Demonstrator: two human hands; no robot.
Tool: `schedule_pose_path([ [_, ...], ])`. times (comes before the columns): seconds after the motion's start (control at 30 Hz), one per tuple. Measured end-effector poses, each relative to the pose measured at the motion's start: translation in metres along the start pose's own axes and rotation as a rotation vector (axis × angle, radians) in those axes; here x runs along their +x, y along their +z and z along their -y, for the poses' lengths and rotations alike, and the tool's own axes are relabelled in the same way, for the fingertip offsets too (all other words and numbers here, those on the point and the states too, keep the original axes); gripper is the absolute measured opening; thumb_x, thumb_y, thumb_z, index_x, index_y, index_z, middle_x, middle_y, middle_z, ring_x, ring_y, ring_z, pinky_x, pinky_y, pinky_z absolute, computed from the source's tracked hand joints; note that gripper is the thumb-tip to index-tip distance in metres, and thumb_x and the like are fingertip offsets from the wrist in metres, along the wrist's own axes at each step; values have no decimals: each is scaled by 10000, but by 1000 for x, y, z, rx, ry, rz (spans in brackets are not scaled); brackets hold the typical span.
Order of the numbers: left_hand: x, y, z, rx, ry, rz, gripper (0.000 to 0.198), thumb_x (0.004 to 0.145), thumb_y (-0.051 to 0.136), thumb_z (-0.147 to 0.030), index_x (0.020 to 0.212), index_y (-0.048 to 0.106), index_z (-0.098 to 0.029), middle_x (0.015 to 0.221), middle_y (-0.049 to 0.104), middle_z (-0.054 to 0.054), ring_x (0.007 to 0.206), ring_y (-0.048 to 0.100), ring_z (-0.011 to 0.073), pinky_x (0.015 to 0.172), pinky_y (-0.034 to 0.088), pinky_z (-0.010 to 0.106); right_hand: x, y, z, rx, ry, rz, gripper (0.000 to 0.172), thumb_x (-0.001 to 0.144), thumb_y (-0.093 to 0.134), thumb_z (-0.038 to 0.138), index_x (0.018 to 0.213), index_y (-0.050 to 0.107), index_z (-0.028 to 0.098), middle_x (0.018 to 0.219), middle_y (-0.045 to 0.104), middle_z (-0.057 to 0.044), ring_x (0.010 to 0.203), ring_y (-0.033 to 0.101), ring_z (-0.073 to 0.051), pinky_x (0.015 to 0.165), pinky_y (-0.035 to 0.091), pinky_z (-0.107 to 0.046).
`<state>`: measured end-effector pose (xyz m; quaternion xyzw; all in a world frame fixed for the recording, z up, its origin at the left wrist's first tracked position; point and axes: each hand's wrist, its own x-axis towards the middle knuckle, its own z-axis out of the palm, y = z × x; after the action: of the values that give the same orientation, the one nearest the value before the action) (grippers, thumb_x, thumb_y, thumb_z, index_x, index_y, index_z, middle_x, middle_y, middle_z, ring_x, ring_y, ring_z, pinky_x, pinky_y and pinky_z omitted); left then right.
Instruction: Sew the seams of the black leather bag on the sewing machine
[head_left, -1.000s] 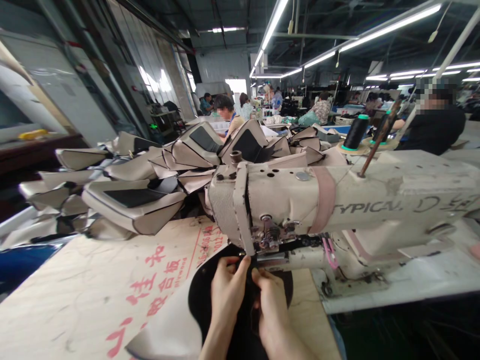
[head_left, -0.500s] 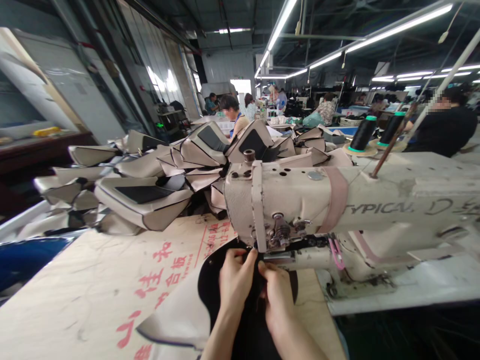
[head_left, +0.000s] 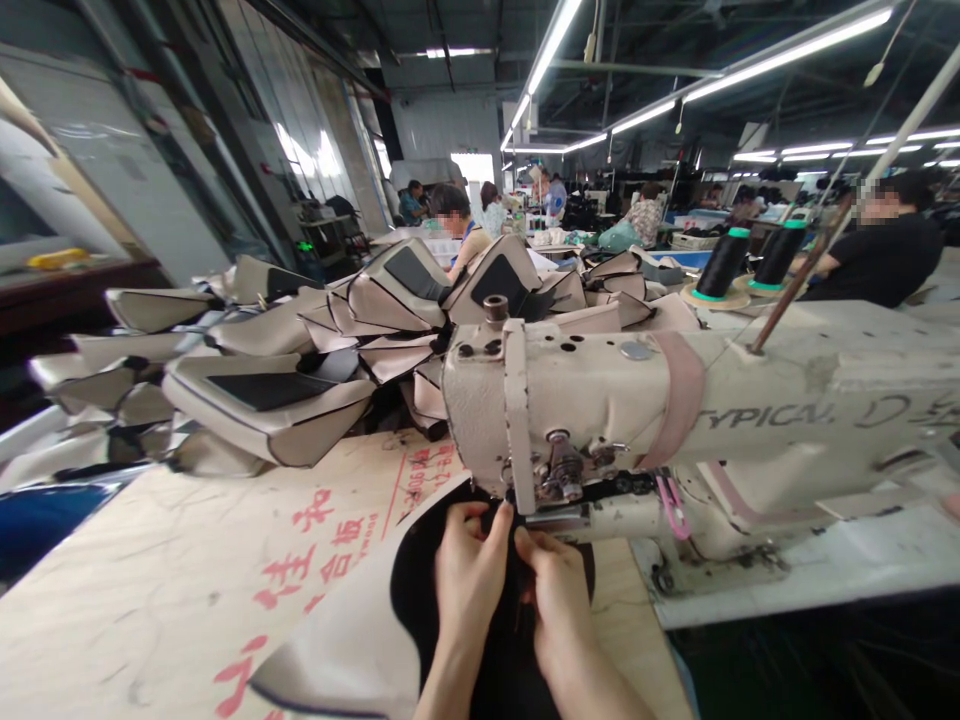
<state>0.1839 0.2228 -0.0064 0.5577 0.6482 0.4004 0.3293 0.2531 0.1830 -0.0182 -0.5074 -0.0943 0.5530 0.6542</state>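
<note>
A beige and black cover piece [head_left: 345,630] lies on the wooden board in front of a cream sewing machine [head_left: 592,390]. Its black side runs under both forearms and up to the needle area. My left hand [head_left: 471,565] has its fingers closed on the black material, thumb pointing up just below the machine head. Close on its right, my right hand [head_left: 551,585] pinches the same black material below the metal arm of the machine. The needle tip and the edge between the fingers are hidden.
Sewn beige covers with black panels [head_left: 270,400] are heaped behind the wooden board [head_left: 172,580]. Two black thread spools [head_left: 721,265] stand behind the machine. A pink clip [head_left: 673,507] hangs from it. A person in black [head_left: 889,245] sits at the right; others work farther back.
The view has shifted slightly, so the heap and board appear farther left. Both hands keep their grip beside the needle area. The cover's beige flap sits slightly lower and farther left.
</note>
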Motion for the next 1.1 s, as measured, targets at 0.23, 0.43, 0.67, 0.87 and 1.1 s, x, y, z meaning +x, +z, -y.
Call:
schedule_pose_path([
  [0.23,0,1,5,-12,18,15,418,702,570,-554,857,524,-169,525,514,-46,463,471,118,426,304,199,0,-2,1,-3,29,17,301,565,711,406,585,614,122,449,495,22,375,331,-58,354,229,-202],
  [0.43,-2,2,1,-48,15,17,402,709,567,-545,860,508,-177,525,523,-49,456,469,112,420,302,194,0,-5,1,-3,56,40,293,566,699,402,600,597,130,455,468,37,394,326,-52,379,228,-193],
  [0.67,-4,2,1,-44,21,-8,364,717,556,-532,834,504,-191,481,386,-91,423,371,85,405,249,180,2,-6,0,-38,63,60,317,583,664,433,671,621,131,437,442,46,408,355,-70,398,245,-196],
  [0.87,1,1,-1,19,21,-2,355,712,564,-522,838,508,-194,508,440,-75,453,416,101,434,261,193,6,-4,1,-154,-23,10,336,623,637,460,584,593,129,399,430,38,352,308,-62,356,218,-202],
  [1.1,4,1,-2,31,23,11,343,710,556,-506,849,511,-196,475,411,-90,434,410,112,434,250,212,-2,-16,16,-403,-181,147,446,709,579,548,535,595,138,416,508,-15,365,439,-117,373,301,-221],
])
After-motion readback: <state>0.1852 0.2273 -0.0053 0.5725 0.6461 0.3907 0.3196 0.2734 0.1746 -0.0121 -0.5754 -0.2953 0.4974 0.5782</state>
